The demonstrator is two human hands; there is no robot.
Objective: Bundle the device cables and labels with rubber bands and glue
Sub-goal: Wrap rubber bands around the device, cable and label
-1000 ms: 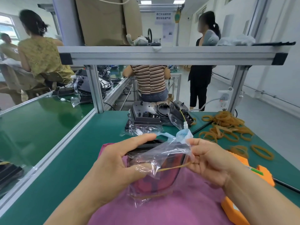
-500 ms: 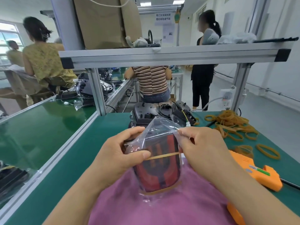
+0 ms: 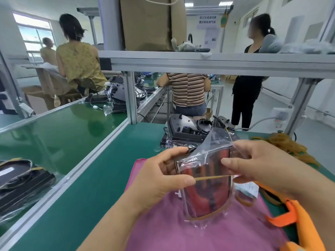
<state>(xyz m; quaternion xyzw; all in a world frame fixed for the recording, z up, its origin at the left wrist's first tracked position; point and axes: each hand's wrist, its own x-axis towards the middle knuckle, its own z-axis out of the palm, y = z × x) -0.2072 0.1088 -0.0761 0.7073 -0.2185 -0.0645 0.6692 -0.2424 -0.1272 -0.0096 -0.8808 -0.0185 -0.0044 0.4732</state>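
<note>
A clear plastic bag (image 3: 204,192) with a red and black device and cables inside is held upright above my lap. My left hand (image 3: 163,174) grips its left edge, thumb on the front. My right hand (image 3: 253,163) pinches the bag's right side and top flap. A tan rubber band (image 3: 213,177) stretches across the bag's front between both hands. A second band (image 3: 208,214) wraps the bag's lower end. A white label (image 3: 249,189) lies just right of the bag.
An orange glue gun (image 3: 297,220) lies at the right on the green bench (image 3: 101,178). A pile of rubber bands (image 3: 290,147) sits at the far right. Black devices (image 3: 188,131) stand behind the bag. Bagged black parts (image 3: 20,180) lie at the left. People work beyond.
The bag has been raised and its top flap pulled upright. The rubber band has been drawn straight across the bag's front. My view has tilted up and left.
</note>
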